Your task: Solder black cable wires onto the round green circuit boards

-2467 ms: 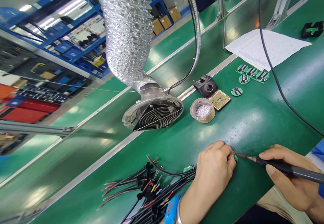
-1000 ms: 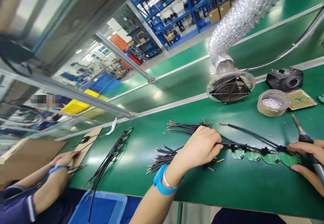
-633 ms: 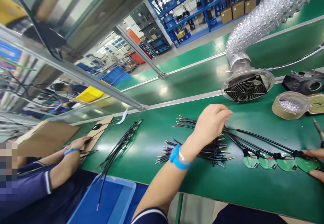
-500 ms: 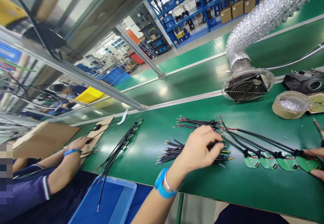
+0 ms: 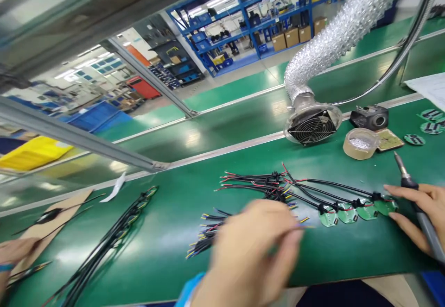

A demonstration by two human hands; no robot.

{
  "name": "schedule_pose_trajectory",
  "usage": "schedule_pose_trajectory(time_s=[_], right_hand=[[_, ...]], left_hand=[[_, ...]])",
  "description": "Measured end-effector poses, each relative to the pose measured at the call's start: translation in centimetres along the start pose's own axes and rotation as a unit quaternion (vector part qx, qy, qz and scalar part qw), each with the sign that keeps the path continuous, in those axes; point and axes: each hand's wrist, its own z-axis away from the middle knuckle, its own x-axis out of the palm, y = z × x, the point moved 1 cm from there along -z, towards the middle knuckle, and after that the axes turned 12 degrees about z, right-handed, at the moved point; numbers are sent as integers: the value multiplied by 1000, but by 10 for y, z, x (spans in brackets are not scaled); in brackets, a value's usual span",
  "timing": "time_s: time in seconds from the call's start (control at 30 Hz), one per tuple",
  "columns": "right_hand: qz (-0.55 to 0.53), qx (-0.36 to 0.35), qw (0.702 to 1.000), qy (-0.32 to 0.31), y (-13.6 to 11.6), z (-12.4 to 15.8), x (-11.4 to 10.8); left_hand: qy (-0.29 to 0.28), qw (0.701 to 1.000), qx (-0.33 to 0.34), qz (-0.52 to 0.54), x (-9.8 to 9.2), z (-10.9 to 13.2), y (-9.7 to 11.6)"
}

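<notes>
Since half second ago, left hand [image 5: 250, 251] pulled back toward me off wire bundle [image 5: 222, 226], now blurred; I make out thin wire pinched in fingertips, grip otherwise unclear. Right hand [image 5: 419, 209] wrapped round soldering iron [image 5: 413, 196], long axis running from lower right, tip pointing up-left, away from me. I count four round green boards [image 5: 347, 212] in row on green bench [image 5: 167, 233], rightmost under right fingertips. One fume fan [image 5: 311, 128], one tape roll [image 5: 359, 142] behind.
</notes>
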Motion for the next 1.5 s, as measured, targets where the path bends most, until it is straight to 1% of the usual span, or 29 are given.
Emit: schedule_pose_trajectory(time_s=[0.03, 0.07, 0.1, 0.13, 0.17, 0.2, 0.27, 0.33, 0.37, 0.4, 0.43, 0.47, 0.53, 0.57, 0.6, 0.63, 0.67, 0.77, 0.8, 0.93, 1.03, 1.13, 1.17, 1.2, 1.3, 1.33, 1.37, 1.4, 1.5], right_hand=[[-10, 23, 1000, 11, -17, 1, -5], [-25, 44, 998, 22, -37, 2, -9], [-56, 52, 996, 47, -58, 3, -10], [-94, 54, 993, 47, -79, 3, -9], [-134, 71, 988, 32, -98, 3, -6], [-171, 86, 981, 29, -114, 3, -2], [-228, 112, 966, 38, -136, 1, 7], [-262, 128, 955, 59, -144, 0, 13], [-273, 132, 951, 66, -145, 0, 15], [-282, 133, 948, 68, -144, 0, 15], [-290, 132, 946, 66, -143, 1, 16], [-298, 131, 943, 63, -142, 1, 16], [-314, 128, 939, 61, -141, 1, 16], [-322, 125, 936, 63, -140, 1, 16], [-330, 123, 934, 68, -140, 0, 16], [-336, 122, 931, 72, -141, -1, 16], [-339, 121, 930, 76, -141, -2, 17], [-334, 119, 932, 82, -143, -5, 16], [-332, 121, 932, 78, -143, -5, 15], [-335, 129, 931, 65, -143, -6, 14], [-337, 127, 930, 75, -144, -5, 15], [-343, 125, 926, 90, -144, -5, 17], [-346, 125, 925, 94, -144, -5, 18], [-348, 124, 924, 98, -145, -6, 18], [-353, 120, 922, 102, -146, -8, 19], [-355, 118, 922, 103, -146, -8, 19], [-357, 116, 921, 104, -146, -9, 19], [-359, 115, 920, 105, -147, -9, 18], [-361, 108, 919, 114, -150, -9, 18]], left_hand=[[-144, 989, -15, 33, 22, 6, 1], [-197, 978, -23, 71, 42, 12, -1], [-189, 977, -37, 95, 60, 18, -5], [-182, 977, -46, 105, 75, 22, -9], [-172, 978, -50, 111, 87, 27, -14], [-163, 979, -50, 111, 94, 30, -18], [-165, 981, -39, 99, 99, 36, -23], [-164, 981, -34, 95, 96, 38, -22], [-160, 981, -47, 102, 94, 38, -21], [-162, 976, -75, 124, 92, 37, -20], [-173, 964, -121, 162, 90, 35, -20], [-196, 940, -180, 215, 90, 33, -21], [-246, 862, -301, 325, 91, 30, -24], [-260, 824, -345, 367, 92, 29, -26], [-264, 794, -376, 398, 93, 27, -28], [-258, 775, -397, 419, 95, 27, -30], [-246, 763, -413, 432, 96, 26, -32], [-222, 738, -441, 460, 98, 27, -34], [-218, 736, -445, 461, 99, 28, -33], [-214, 745, -454, 439, 99, 29, -31], [-214, 750, -458, 426, 99, 29, -30], [-221, 767, -441, 411, 98, 30, -30], [-221, 778, -428, 403, 98, 31, -29], [-215, 799, -405, 389, 97, 31, -27], [-178, 882, -308, 310, 92, 32, -22], [-170, 896, -288, 292, 91, 32, -21], [-172, 898, -285, 289, 90, 33, -20], [-180, 888, -298, 300, 89, 33, -20], [-214, 835, -363, 356, 87, 33, -21]])
